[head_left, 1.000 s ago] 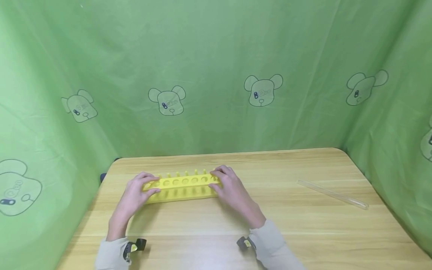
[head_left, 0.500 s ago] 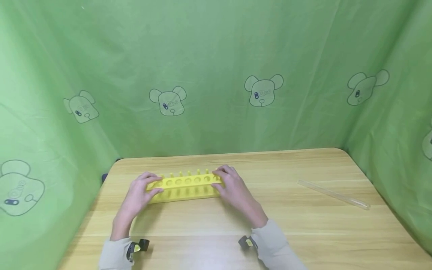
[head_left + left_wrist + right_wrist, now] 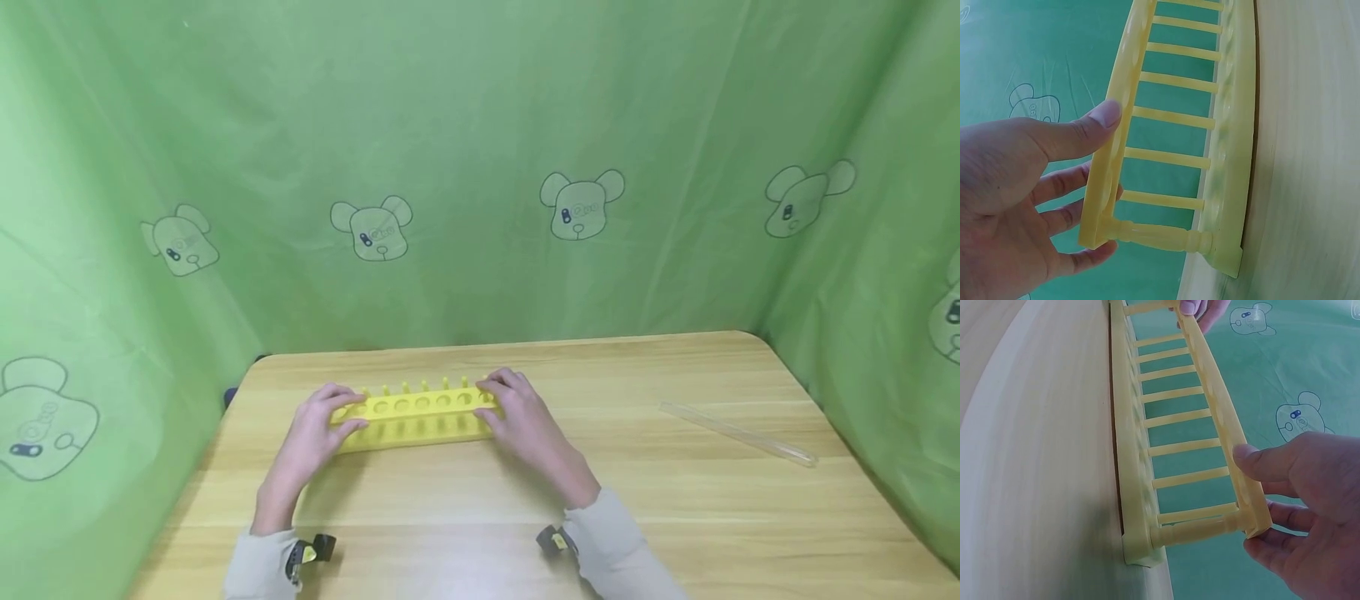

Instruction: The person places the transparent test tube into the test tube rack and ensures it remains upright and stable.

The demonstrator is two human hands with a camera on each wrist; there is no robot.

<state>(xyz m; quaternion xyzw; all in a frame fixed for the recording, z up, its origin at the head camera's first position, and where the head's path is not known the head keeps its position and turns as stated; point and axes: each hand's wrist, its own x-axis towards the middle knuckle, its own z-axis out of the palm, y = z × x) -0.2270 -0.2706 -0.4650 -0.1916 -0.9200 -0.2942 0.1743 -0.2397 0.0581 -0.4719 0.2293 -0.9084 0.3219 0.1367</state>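
In the head view we record a yellow rack [image 3: 422, 414], upright on the wood-grained surface [image 3: 450, 517], just left of centre; round holes run along its upper rail, and a row of peg tips shows beyond the far edge. We see the left hand [image 3: 311, 433] gripping the left end of that rail and the right hand [image 3: 525, 425] gripping the right end, each with thumb on the near side and fingers over the far side. To the right, well apart from both hands, we note a clear tube [image 3: 738, 433] lying at a slant. Behind stands a green curtain [image 3: 465, 100] printed with animal heads; both forearms wear light sleeves [image 3: 618, 546], with a dark device [image 3: 311, 554] at the left wrist and a similar one at the right. In the left wrist view we observe the thumb pressed on the rail's near face, other fingers passing behind it, close to the turned end post [image 3: 1157, 236]; thin rods show between rail and base, and the base lies along the surface. In the right wrist view we find the matching hold at the opposite end, thumb on the rail and fingers round its far side, with the left hand's fingertips visible at the distant end.
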